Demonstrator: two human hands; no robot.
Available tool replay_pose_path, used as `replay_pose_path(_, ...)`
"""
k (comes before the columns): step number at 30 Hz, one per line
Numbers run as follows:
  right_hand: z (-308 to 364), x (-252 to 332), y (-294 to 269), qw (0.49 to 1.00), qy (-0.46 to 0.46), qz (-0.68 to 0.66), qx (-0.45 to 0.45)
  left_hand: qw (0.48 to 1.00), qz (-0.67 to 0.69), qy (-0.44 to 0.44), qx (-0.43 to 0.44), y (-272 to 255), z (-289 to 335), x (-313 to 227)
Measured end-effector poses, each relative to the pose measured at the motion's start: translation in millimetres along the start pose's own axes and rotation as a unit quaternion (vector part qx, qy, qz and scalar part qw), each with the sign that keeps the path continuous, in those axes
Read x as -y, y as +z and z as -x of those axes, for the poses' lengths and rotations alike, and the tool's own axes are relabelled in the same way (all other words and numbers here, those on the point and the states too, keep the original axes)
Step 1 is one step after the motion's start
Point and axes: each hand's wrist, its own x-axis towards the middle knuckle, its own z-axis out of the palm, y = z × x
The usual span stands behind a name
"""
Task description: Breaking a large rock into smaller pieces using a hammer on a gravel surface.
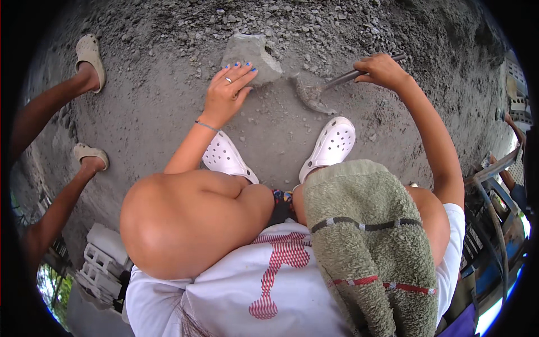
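My left hand [227, 95], with a ring and blue nails, lies with its fingers stretched out on the near side of a grey stone slab [247, 49]. The slab rests on the dusty ground and has a broken, notched right edge. To the right, my right hand [382, 72] is closed round the metal handle of a hammer [338, 80]. Its curved, dust-covered head [310, 94] is low over or on the ground, a little right of the slab and apart from it; I cannot tell whether it touches the ground.
Loose gravel [320, 25] is heaped beyond the slab. My feet in white clogs [334, 140] stand just nearer. A green towel [365, 224] drapes over my right knee. Another person's legs in beige clogs [90, 56] are at the left. Concrete blocks [104, 264] stand lower left, a metal frame [494, 174] at the right.
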Motion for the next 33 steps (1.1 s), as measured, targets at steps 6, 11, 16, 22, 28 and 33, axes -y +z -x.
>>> replay_pose_path(6,18.9,-32.9,-45.0,0.986,0.044,0.119,-0.104,1.000,0.012,0.013,-0.002,2.5,-6.4,-1.6)
replay_pose_path(11,34.6,3.2,-42.1,0.951,0.226,0.021,-0.211,1.000,-0.026,-0.012,-0.006,-2.2,10.6,8.0)
replay_pose_path(16,99.5,55.8,-41.8,0.856,0.288,-0.166,-0.397,1.000,-0.005,0.018,-0.012,2.6,-5.3,-0.9)
replay_pose_path(22,78.9,89.5,83.3,0.812,0.392,-0.348,-0.258,1.000,-0.017,0.013,-0.007,-1.4,1.0,0.1)
replay_pose_path(28,51.9,80.4,95.4,0.765,0.455,-0.421,-0.176,1.000,-0.015,0.012,0.001,0.8,-0.1,1.1)
replay_pose_path(33,49.8,104.2,23.3,0.714,0.328,-0.515,-0.343,1.000,-0.021,0.011,-0.004,-0.6,1.9,4.0)
